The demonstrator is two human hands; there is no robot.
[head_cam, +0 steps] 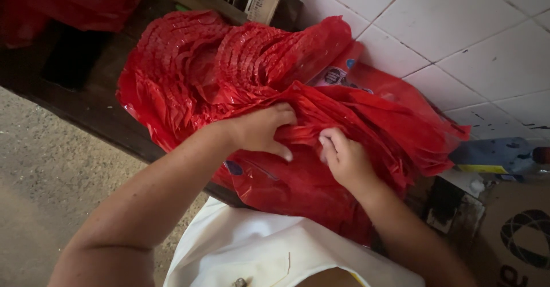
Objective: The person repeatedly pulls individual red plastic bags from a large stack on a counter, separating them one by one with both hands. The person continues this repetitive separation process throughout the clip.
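Left hand [260, 131] clamps a fold of the red plastic bags [229, 69] at frame centre; right hand [344, 159] pinches an edge beside it, fingertips buried. Bench [86, 109] mostly covered.

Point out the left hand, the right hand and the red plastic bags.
left hand [260, 131]: head view, back of hand.
right hand [345, 159]: head view, knuckles.
red plastic bags [200, 63]: head view, ruffled edges.

Stack of red plastic bags [240, 75] on dark wooden counter [86, 112]. Left hand [260, 129] grips a bunched fold mid-stack, right hand [344, 161] just beside it, fingers [327, 145] pinching bag edges. White tiled wall [458, 29] behind stack, cardboard box [515, 235] right of it.
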